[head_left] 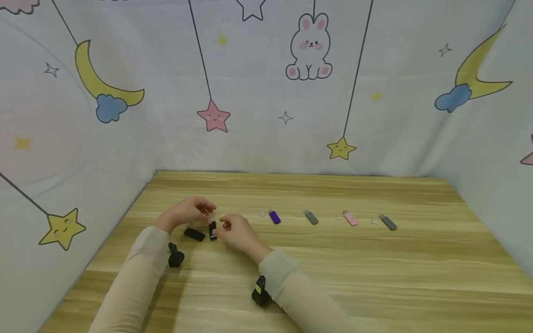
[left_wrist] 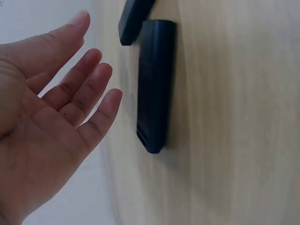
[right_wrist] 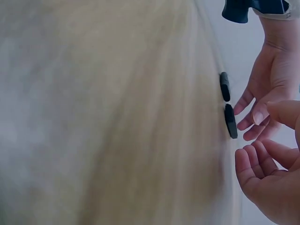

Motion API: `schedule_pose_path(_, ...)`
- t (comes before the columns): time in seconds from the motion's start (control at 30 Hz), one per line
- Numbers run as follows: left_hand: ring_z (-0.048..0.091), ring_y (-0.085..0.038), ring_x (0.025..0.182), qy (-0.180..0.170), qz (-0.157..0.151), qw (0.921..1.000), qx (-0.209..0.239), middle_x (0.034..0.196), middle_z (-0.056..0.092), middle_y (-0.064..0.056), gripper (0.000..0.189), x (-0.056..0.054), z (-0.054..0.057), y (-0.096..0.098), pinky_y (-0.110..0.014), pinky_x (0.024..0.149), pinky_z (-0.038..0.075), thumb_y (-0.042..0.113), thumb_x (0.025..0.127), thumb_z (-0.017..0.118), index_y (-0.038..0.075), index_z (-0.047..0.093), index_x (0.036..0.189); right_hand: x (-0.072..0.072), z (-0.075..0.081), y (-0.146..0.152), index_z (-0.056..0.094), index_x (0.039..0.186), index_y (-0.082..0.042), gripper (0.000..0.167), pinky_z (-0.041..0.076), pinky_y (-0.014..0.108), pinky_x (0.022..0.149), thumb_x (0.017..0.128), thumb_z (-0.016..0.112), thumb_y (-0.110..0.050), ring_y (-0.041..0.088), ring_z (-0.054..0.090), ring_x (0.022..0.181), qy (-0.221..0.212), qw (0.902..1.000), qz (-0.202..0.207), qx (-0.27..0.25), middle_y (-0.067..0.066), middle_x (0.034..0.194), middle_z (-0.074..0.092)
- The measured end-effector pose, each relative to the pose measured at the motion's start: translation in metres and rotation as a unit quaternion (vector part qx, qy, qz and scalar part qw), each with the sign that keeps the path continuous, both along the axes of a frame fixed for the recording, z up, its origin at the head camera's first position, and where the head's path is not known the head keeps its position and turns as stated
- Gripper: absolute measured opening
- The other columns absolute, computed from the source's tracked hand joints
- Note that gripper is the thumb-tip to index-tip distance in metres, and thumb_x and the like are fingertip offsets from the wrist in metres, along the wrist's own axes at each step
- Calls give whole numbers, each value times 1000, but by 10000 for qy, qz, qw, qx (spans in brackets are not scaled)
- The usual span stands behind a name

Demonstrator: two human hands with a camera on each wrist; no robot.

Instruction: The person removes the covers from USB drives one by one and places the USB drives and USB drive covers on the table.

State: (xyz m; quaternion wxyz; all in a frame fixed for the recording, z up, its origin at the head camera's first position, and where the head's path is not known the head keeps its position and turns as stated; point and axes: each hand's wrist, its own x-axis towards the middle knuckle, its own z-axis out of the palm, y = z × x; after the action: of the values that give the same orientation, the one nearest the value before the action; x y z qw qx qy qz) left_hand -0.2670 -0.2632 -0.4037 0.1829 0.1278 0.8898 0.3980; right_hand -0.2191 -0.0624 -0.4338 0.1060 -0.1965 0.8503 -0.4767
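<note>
Two small oblong black pieces lie close together at the left of the table: one slanted [head_left: 195,234], the other more upright in the head view [head_left: 213,231]. My left hand [head_left: 189,212] hovers just beyond them, fingers loosely bent and nothing in the grasp. The left wrist view shows that palm [left_wrist: 51,112] beside the longer-looking black piece [left_wrist: 157,84]. Right of the pair is my right hand [head_left: 239,233], its thumb tip overlapping the upright piece in the head view. In the right wrist view its loosely curled fingers [right_wrist: 255,161] and thumb are apart, holding nothing.
Farther right runs a row of USB sticks: purple [head_left: 275,217], grey [head_left: 311,217], pink [head_left: 350,218] and another grey one [head_left: 388,222]. Small clear caps [head_left: 375,221] lie beside them. A printed curtain [head_left: 258,152] hangs behind the wooden table [head_left: 354,268].
</note>
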Motion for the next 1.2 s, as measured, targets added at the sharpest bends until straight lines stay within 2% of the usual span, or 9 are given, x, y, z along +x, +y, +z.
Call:
schedule_pose_path(0.2, 57, -30, 104, -50, -140, 9999, 46, 118, 61, -21, 45, -2, -7, -6, -43, 89, 49, 5, 83, 72, -7, 58, 124, 1, -6, -7, 60, 126, 1, 47, 49, 26, 77, 90, 69, -27, 14, 57, 92, -87, 9999, -113, 81, 7, 105, 64)
schedule_pose_path(0.43, 58, -26, 101, -222, -358, 9991, 66, 117, 60, -21, 45, -2, -10, -8, -38, 85, 51, 2, 81, 73, -7, 59, 123, 2, -8, -14, 62, 123, 4, 47, 45, 22, 69, 87, 72, -24, 10, 51, 80, 27, 9994, -181, 277, 4, 93, 60)
schedule_pose_path(0.63, 57, -24, 98, -244, -583, 9980, 69, 116, 60, -22, 46, -1, -12, -7, -34, 81, 51, 0, 81, 71, -9, 57, 124, 4, -10, -18, 63, 120, 5, 44, 43, 22, 68, 86, 72, -21, 10, 47, 76, 97, 9989, -333, 319, 4, 89, 56)
schedule_pose_path(0.87, 57, -24, 100, -285, -534, 9982, 17, 117, 61, -20, 44, 0, -15, -5, -35, 81, 52, -1, 81, 71, -7, 60, 123, 6, -11, -20, 64, 120, 5, 43, 44, 23, 73, 87, 71, -22, 12, 47, 81, 237, 9972, -368, 599, 4, 91, 54)
schedule_pose_path(1.03, 59, -25, 97, -185, -525, 9984, -23, 115, 63, -20, 39, 2, -15, -4, -35, 79, 53, -1, 80, 73, -7, 63, 118, 7, -9, -21, 67, 113, 4, 37, 47, 26, 77, 87, 72, -21, 15, 53, 86, 349, 9961, -393, 705, 9, 96, 59)
schedule_pose_path(1.13, 60, -24, 96, -177, -434, 9989, -41, 112, 64, -18, 34, 2, -17, -3, -35, 80, 53, -1, 80, 73, -5, 66, 114, 7, -10, -21, 71, 105, 2, 28, 47, 23, 71, 86, 72, -19, 13, 54, 80, 360, 9964, -390, 656, 7, 93, 61)
schedule_pose_path(1.2, 61, -23, 95, -135, -448, 9989, -63, 110, 66, -17, 32, 2, -17, -2, -34, 80, 53, -1, 80, 73, -5, 67, 111, 6, -11, -22, 72, 94, 0, 20, 42, 20, 63, 86, 72, -17, 10, 50, 71, 409, 9968, -366, 586, 3, 82, 59)
